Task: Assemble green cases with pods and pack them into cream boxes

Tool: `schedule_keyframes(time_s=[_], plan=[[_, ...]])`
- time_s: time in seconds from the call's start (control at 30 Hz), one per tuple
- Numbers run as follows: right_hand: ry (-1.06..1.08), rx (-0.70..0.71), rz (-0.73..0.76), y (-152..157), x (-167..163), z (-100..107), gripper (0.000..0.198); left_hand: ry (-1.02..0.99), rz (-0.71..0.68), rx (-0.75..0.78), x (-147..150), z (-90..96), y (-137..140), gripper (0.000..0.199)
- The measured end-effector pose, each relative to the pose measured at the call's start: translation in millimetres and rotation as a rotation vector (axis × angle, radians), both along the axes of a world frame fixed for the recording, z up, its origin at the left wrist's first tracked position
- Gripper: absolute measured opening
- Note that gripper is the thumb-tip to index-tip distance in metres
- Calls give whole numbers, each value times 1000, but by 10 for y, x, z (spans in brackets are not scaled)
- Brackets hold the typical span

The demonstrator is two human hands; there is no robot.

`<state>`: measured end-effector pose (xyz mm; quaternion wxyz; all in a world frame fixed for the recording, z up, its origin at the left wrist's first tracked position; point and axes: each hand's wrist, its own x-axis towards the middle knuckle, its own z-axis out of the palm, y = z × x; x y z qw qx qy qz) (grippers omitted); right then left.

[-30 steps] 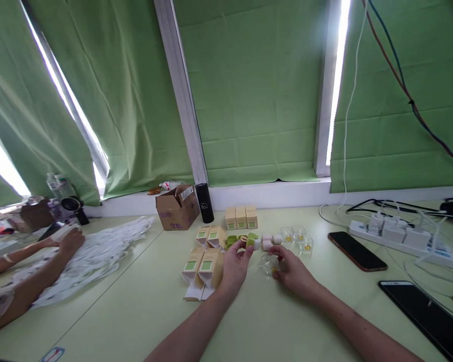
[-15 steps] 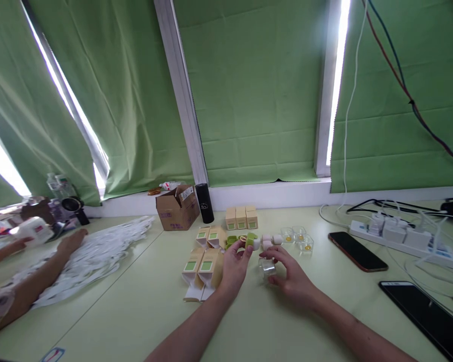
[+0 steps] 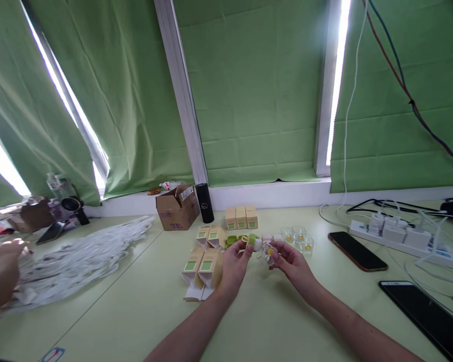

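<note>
My left hand (image 3: 233,269) is closed on a small rounded green-and-white piece (image 3: 254,242) with a pale loop at its left end. My right hand (image 3: 292,266) pinches a small clear plastic cup (image 3: 269,253), tilted, with a yellow spot at its base. Cup and piece are close together; I cannot tell whether they touch. Beyond my hands are pale pink-white pieces (image 3: 272,238) and several clear cups (image 3: 299,234) with yellow spots. More green pieces (image 3: 232,240) lie behind my left hand. Beside it, beige cartons (image 3: 210,266) with green labels have open flaps.
Three beige cartons (image 3: 241,219) stand near the wall, by a black cylinder (image 3: 204,203) and a cardboard box (image 3: 176,211). Phones (image 3: 358,251) and a power strip (image 3: 403,240) lie right. White strips (image 3: 98,256) and another person's hand (image 3: 2,266) are left.
My right hand has raised and turned the clear cup toward the green-and-white piece, its yellow spot now showing. At left, the other person's arms have drawn back and the white object there is gone from view.
</note>
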<state>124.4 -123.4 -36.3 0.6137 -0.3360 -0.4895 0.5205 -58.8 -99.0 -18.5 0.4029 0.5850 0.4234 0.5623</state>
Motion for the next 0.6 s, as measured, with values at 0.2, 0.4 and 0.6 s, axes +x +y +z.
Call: schedule_keyframes(time_s=[0.2, 0.4, 0.6], plan=[[-4, 0, -24, 0, -3, -1, 54, 48, -20, -36, 4, -13, 12, 59], [-16, -2, -26, -11, -14, -2, 56, 47, -15, -61, 20, -28, 9, 57], [-19, 2, -30, 4, -16, -23, 56, 61, 0, -61, 19, -68, 30, 56]])
